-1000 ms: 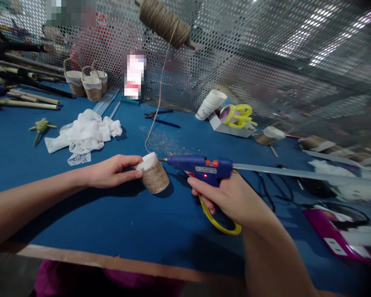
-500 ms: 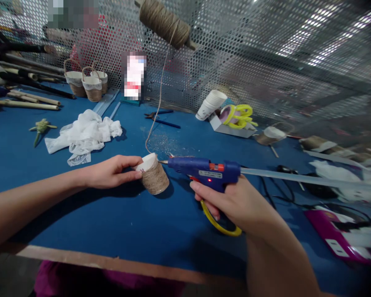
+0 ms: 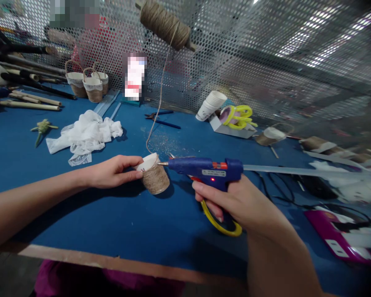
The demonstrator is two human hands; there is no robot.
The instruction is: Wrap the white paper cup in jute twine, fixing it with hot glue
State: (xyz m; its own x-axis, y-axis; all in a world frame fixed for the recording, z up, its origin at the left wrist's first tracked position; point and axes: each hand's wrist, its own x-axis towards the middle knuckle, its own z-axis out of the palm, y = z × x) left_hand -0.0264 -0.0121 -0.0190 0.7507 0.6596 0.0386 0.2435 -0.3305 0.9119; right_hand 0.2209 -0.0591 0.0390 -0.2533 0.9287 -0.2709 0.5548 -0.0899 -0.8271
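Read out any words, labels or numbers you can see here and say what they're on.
Nothing here can be read.
White label on the glue gun: print too small.
Red marks by the rim of the twine-wrapped cup: too small.
White label on the magenta box: blurred.

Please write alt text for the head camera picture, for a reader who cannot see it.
A left hand holds a tilted twine-wrapped cup on a blue table, while the right hand aims a blue glue gun at it, nozzle close to the cup. Twine runs from the cup up to a spool overhead; white cloth and small baskets lie behind.
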